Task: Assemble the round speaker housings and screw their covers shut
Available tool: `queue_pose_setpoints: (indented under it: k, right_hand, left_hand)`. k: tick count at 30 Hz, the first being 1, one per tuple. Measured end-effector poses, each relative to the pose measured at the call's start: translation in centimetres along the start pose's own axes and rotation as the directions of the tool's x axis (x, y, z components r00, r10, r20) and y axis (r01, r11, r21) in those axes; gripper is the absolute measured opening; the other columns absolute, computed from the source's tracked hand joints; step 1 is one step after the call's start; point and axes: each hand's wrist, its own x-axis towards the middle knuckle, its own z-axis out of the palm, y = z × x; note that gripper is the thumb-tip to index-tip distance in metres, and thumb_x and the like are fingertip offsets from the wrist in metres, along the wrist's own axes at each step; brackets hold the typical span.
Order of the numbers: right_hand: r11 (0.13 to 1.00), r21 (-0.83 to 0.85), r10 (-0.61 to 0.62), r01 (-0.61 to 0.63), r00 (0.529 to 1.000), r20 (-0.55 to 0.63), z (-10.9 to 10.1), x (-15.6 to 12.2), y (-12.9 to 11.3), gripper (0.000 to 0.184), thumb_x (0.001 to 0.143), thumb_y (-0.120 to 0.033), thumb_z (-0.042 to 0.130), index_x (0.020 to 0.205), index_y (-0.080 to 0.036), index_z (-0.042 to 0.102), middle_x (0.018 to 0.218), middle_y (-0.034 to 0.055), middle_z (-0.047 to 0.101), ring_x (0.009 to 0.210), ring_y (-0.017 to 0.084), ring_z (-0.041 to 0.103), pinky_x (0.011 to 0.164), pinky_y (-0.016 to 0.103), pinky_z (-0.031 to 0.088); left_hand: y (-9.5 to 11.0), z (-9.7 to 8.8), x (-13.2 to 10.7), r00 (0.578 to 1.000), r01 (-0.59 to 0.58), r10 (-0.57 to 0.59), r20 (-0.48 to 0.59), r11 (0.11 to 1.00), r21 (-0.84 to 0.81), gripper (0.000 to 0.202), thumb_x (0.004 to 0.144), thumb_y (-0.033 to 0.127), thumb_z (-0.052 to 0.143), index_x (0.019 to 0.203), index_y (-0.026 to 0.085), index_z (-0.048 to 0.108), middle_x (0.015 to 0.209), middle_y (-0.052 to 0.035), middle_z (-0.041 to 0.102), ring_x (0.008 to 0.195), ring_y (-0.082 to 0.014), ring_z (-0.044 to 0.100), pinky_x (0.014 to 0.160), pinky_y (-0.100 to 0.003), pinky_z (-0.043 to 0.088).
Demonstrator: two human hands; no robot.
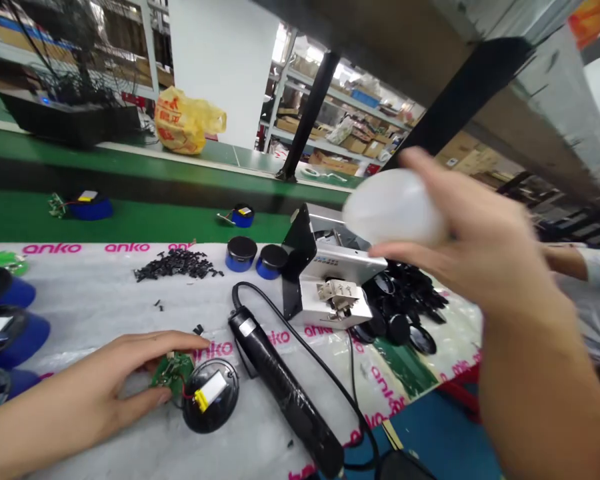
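Note:
My left hand [115,380] rests on the white plastic sheet [95,307] and pinches a small green circuit board [173,370] between thumb and forefinger. A wire joins the board to a round black base [210,397] with a yellow-tipped battery lying in it. My right hand [480,247] is raised above the bench and grips a translucent white dome [395,210]; the hand is blurred by motion. A black electric screwdriver [285,390] lies on the sheet just right of the black base, its cable curling behind it.
A white metal fixture with a black bracket [330,280] stands mid-bench, a pile of black caps [410,300] beside it. Loose black screws [177,263], two blue-black cylinders [255,257], blue units at the left edge [5,327], a green conveyor [130,220], another person's sleeve [595,267] at right.

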Motion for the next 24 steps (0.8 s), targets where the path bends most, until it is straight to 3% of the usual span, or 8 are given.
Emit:
queue_pose_setpoints:
  k: [5,8,10,13,16,18,21,24]
  right_hand:
    - [0.996,0.055,-0.090,0.076,0.943,0.321,2.9,3.7,2.8,0.078,0.091,-0.068,0.052,0.156,-0.029,0.034,0.120,0.0121,0.066,0.097,0.028,0.069,0.083,0.042,0.057]
    - [0.990,0.107,-0.121,0.089,0.930,0.347,4.4,3.6,3.8,0.075,0.093,-0.067,0.049,0.157,-0.034,0.029,0.128,0.0092,0.065,0.105,0.027,0.069,0.087,0.041,0.059]
    - [0.992,0.104,-0.099,0.072,0.955,0.281,4.6,2.8,3.1,0.070,0.097,-0.065,0.042,0.157,-0.028,0.032,0.139,0.0139,0.058,0.122,0.032,0.060,0.100,0.051,0.052]
    - [0.995,0.092,-0.039,0.033,0.998,0.056,3.9,0.9,-1.1,0.069,0.100,-0.059,0.037,0.154,-0.015,0.039,0.150,0.0220,0.043,0.142,0.040,0.038,0.114,0.062,0.035]
    - [0.937,0.311,-0.100,0.160,0.975,-0.199,2.9,-2.2,-8.2,0.044,0.101,-0.036,0.047,0.141,-0.017,0.053,0.135,0.0132,0.061,0.127,0.024,0.058,0.108,0.035,0.050]
    - [0.885,0.431,-0.153,0.177,0.984,-0.091,3.0,-4.3,-13.1,0.035,0.099,-0.029,0.050,0.131,-0.020,0.061,0.133,0.0089,0.065,0.121,0.020,0.064,0.101,0.027,0.056]
    - [0.882,0.465,-0.103,0.073,0.994,0.040,4.8,-6.5,-18.5,0.044,0.098,-0.025,0.050,0.140,-0.013,0.054,0.142,0.0128,0.060,0.121,0.025,0.066,0.092,0.032,0.062]
    - [0.782,0.616,0.048,-0.094,0.995,0.091,6.8,-7.1,-20.7,0.038,0.100,-0.024,0.047,0.133,-0.012,0.061,0.130,0.0125,0.068,0.114,0.022,0.070,0.091,0.029,0.061]
  left_hand:
    - [1.4,-0.6,1.0,0.993,0.114,-0.113,0.017,0.965,-0.238,0.037,0.082,0.039,0.065,0.118,0.035,0.075,0.118,-0.0024,0.077,0.107,-0.0306,0.073,0.086,-0.034,0.063]
    - [2.2,-0.5,2.1,0.983,0.154,-0.181,-0.018,0.879,-0.452,0.031,0.082,0.037,0.069,0.111,0.028,0.075,0.096,-0.0050,0.079,0.087,-0.0242,0.076,0.076,-0.028,0.064]
    - [2.5,-0.3,2.6,0.969,0.134,-0.230,-0.089,0.795,-0.591,0.027,0.080,0.033,0.075,0.106,0.026,0.074,0.087,-0.0030,0.078,0.081,-0.0194,0.075,0.071,-0.023,0.062]
    - [2.8,0.2,2.6,0.949,0.076,-0.274,-0.158,0.683,-0.726,0.021,0.077,0.025,0.080,0.098,0.023,0.074,0.083,-0.0005,0.077,0.078,-0.0149,0.074,0.067,-0.017,0.060]
    - [3.5,0.6,2.1,0.942,-0.015,-0.236,-0.237,0.678,-0.735,0.017,0.076,0.017,0.081,0.091,0.023,0.074,0.079,0.0022,0.078,0.075,-0.0128,0.075,0.069,-0.016,0.060]
    - [4.2,0.8,1.6,0.925,-0.109,-0.160,-0.344,0.757,-0.644,0.018,0.078,0.013,0.080,0.089,0.025,0.075,0.079,0.0046,0.079,0.074,-0.0109,0.075,0.071,-0.015,0.059]
    - [5.1,0.8,0.9,0.848,-0.340,0.140,-0.511,0.883,-0.322,0.026,0.079,0.005,0.080,0.093,0.027,0.076,0.085,0.0055,0.079,0.076,-0.0091,0.074,0.074,-0.013,0.058]
    - [5.7,0.7,0.4,0.759,-0.541,0.416,-0.501,0.831,-0.130,0.031,0.080,0.002,0.078,0.102,0.023,0.074,0.095,0.0011,0.079,0.084,-0.0118,0.075,0.081,-0.017,0.059]
